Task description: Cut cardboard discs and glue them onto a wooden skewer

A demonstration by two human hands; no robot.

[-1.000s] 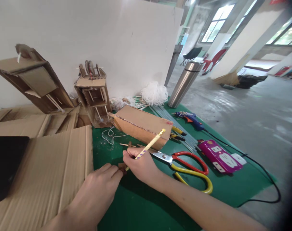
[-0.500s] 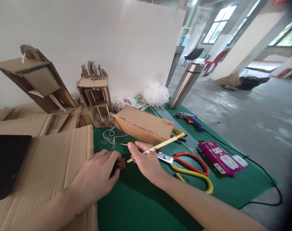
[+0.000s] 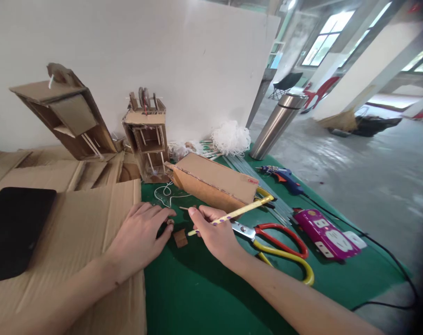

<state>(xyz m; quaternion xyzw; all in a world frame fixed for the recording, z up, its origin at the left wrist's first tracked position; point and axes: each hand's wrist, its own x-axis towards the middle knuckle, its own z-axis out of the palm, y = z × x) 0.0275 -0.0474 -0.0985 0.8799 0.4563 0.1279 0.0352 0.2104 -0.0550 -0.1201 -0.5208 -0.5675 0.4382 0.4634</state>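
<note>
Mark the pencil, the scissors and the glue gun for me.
Pencil [image 3: 241,212]: head view, middle of the shaft.
Scissors [image 3: 273,250]: head view, yellow handle.
Glue gun [image 3: 293,184]: head view, blue grip.

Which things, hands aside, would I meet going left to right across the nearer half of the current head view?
Flat black object → small cardboard scrap → purple-spotted yellow pencil → red-and-yellow-handled scissors → magenta power strip.

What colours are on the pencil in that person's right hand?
The pencil is pale yellow with purple spots, seen best in the head view.
</note>
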